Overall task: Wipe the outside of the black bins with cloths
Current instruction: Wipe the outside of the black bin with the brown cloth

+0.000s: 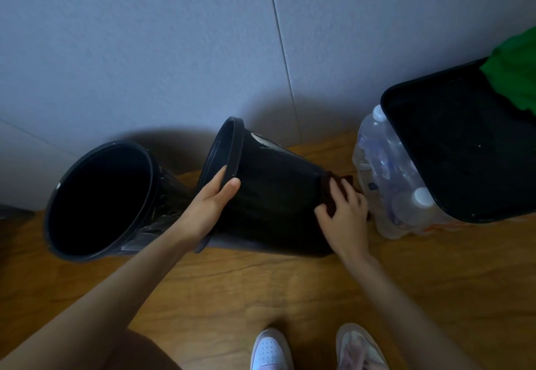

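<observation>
The person is bent over a wooden floor by the wall, working on the middle bin. It is a round black bin tipped onto its side, with its mouth to the left and its narrower base to the right.

The left hand grips the rim, fingers hooked inside the mouth and thumb across the outside. The right hand has bent fingers spread over a dark cloth, holding it bunched against the base end of the bin.

A second round bin leans at the far left with a clear liner crumpled around its outside. A rectangular black bin stands on the right with green fabric over its far corner. A wrapped pack of water bottles sits just beside it, close to the wiping hand.

The tipped bin looks like thin, stiff plastic and is probably light. I would expect it to roll or skid under the rubbing unless it is pinned. The rolled rim looks like the firmest place to hold, since the smooth tapered wall gives little purchase. The cloth is soft and should fold round the base edge easily. The pale scuff near the rim may need firmer pressure.
</observation>
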